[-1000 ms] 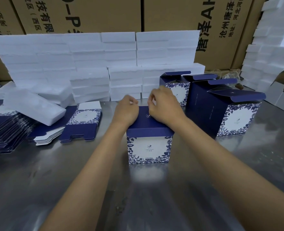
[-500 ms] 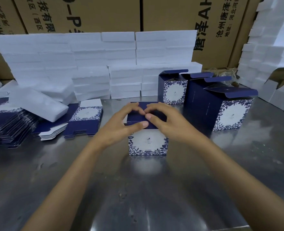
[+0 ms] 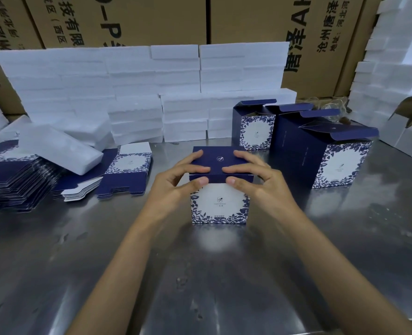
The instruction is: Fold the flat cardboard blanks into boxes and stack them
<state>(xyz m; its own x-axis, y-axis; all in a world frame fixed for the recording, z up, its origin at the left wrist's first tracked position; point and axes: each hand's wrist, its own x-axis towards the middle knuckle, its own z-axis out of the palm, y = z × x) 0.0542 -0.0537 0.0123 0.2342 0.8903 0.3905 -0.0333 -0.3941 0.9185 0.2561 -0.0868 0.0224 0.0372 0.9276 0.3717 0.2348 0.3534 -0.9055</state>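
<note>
A navy-and-white floral box (image 3: pixel 220 201) is standing upright on the steel table (image 3: pixel 224 274), near the middle, and both hands are working its lid (image 3: pixel 220 160). The left hand (image 3: pixel 175 187) and the right hand (image 3: pixel 258 184) are sitting close together on either side of the lid's front edge, fingers lying flat on top while the thumbs are pressing the front lip, so each hand is pinching the lid rather than hanging free. The step appears to be tucking the lid's flap into the front wall. Doing it well likely means keeping the thumbs pushing evenly, guiding the flap inside the wall without creasing it, and steadying the box so it is not sliding. Flat blanks (image 3: pixel 18 175) are lying stacked at the left; finished boxes (image 3: pixel 330 155) with lids ajar are standing at the right.
</note>
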